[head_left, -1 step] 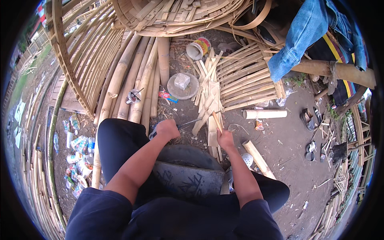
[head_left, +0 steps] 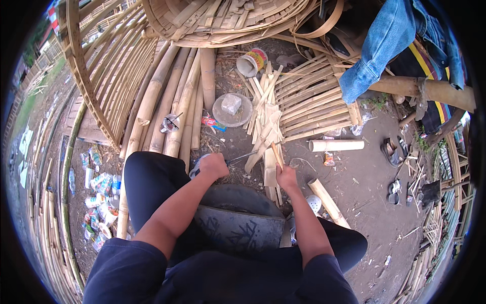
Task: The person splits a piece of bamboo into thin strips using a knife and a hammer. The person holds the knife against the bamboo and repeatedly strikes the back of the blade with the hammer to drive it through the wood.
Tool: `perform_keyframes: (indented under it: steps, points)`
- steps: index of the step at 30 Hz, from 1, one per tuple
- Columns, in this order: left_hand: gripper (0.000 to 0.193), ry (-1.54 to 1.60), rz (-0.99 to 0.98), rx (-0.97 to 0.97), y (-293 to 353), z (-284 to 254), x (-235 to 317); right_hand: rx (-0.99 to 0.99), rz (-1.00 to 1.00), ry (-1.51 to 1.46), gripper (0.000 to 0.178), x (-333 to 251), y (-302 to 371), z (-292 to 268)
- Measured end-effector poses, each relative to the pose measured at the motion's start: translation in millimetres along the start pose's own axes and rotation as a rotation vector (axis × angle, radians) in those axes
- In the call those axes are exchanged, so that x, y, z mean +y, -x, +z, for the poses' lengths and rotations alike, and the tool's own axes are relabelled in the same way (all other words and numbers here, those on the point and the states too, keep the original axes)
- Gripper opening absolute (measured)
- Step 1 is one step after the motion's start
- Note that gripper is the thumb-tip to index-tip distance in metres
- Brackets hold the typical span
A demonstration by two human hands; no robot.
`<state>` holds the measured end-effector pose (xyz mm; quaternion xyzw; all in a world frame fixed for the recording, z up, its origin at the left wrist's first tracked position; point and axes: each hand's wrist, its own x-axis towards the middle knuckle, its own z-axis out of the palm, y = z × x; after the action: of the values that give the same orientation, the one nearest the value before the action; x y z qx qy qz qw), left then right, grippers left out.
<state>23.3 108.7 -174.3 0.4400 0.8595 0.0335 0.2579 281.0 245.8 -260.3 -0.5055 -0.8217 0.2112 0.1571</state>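
My left hand (head_left: 213, 166) is closed in a fist round the hidden handle of a knife. Its long, thin grey blade (head_left: 242, 157) points right and slightly away from me. Gripped in my right hand (head_left: 287, 177) is a narrow bamboo strip (head_left: 276, 153), slanting up to the far end of the blade; whether they touch is too small to tell. Just beyond lies a pile of flat, pale bamboo strips (head_left: 271, 121), some crossing each other. Between my legs stands a dark grey block-like object (head_left: 240, 228) with black markings.
Bamboo poles (head_left: 152, 101) lie at the left, with a metal cup (head_left: 169, 123) on them. A stone block (head_left: 231, 103) rests on a round slab. A woven basket (head_left: 228, 36), slatted bamboo panel (head_left: 314, 99), jeans (head_left: 379, 50), sandals (head_left: 391, 152) and plastic litter (head_left: 101, 202) surround me.
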Motion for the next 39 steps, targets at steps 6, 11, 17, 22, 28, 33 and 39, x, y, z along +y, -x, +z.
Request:
perform_keyframes:
  steps: [6, 11, 17, 22, 28, 33, 39]
  points:
    - [0.035, 0.046, -0.057, -0.002, 4.5, 25.3, -12.0, 0.064, 0.066, -0.077, 0.047, -40.7, -6.5, -38.3]
    - [0.036, 0.077, -0.057, -0.01, -2.8, 26.0, -4.1, -0.038, 0.012, -0.024, 0.046, -31.1, 4.7, -31.0]
    - [0.037, 0.103, -0.039, -0.006, -4.4, 31.0, -10.4, 0.127, -0.005, -0.178, 0.042, -79.3, -2.3, -87.0]
    - [0.037, 0.115, -0.098, -0.056, -6.0, 25.9, -25.7, 0.467, -0.209, -0.55, 0.035, -142.6, -12.4, -154.3]
    - [0.037, 0.1, -0.091, -0.022, -3.8, 15.4, -11.5, -0.074, 0.041, 0.12, 0.045, -1.4, 2.0, 0.6]
    - [0.038, 0.159, -0.166, 0.042, -16.7, 36.1, -45.1, -0.195, 0.149, 0.08, 0.047, 11.5, -1.6, 3.3]
    - [0.04, 0.14, -0.148, 0.008, -12.2, 32.6, -39.1, -0.065, 0.031, -0.037, 0.048, -31.1, -7.2, -15.8]
